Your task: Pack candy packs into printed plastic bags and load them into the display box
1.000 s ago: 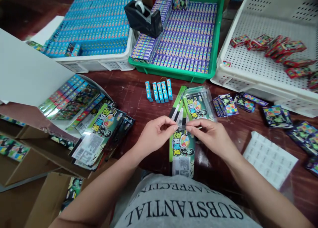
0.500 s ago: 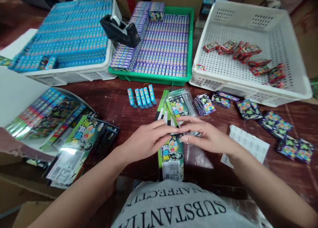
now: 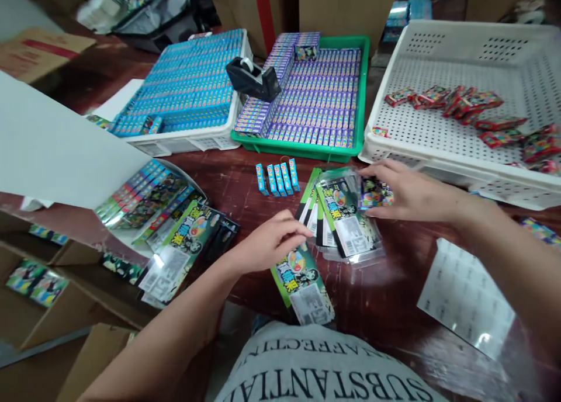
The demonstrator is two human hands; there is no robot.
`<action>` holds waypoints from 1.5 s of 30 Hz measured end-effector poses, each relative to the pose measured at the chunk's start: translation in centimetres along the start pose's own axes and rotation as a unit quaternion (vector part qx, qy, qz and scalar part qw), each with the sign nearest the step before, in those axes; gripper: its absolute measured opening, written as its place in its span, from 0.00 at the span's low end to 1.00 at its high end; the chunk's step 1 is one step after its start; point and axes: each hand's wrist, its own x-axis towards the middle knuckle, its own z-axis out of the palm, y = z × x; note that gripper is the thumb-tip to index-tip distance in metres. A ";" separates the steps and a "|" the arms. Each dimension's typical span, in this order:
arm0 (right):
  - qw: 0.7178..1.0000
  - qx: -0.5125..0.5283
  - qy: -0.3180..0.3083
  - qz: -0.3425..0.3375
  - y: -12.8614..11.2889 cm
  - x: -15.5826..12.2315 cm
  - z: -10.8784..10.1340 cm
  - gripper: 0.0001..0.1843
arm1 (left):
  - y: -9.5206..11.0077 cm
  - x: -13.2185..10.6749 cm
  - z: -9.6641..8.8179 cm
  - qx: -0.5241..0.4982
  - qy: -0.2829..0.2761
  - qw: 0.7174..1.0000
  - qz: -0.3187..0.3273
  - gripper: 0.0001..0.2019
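Note:
My left hand is closed at the upper end of a flat green-and-black printed package with a barcode label, which lies slanted in front of my body. My right hand reaches over to a small stack of purple candy packets, its thumb and fingers gripping either side. Just left of that stack, several similar packages in clear plastic lie fanned out. Five small blue boxes stand in a short row beyond my left hand.
Behind stand a white crate of blue boxes, a green crate of purple boxes with a black tape dispenser on it, and a white crate holding red packets. A label sheet lies right; filled packages lie left.
My right hand has left the package and moved right to the purple packets. The package under my left hand now lies slanted, apart from the fanned ones. The view has shifted left.

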 end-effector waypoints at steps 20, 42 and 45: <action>0.999 -0.001 -0.040 -0.023 -8.6 10.5 5.0 0.48 | -1.7 -8.7 0.2 -0.184 0.115 0.952 -0.218 0.14; 0.992 -0.002 -0.081 -0.098 -9.8 4.2 8.1 0.46 | -1.4 -18.7 6.9 -0.212 0.279 0.861 -0.368 0.18; 0.985 -0.067 -0.083 -0.137 -9.6 5.1 6.8 0.46 | -1.0 -20.1 6.8 -0.256 0.302 0.828 -0.396 0.19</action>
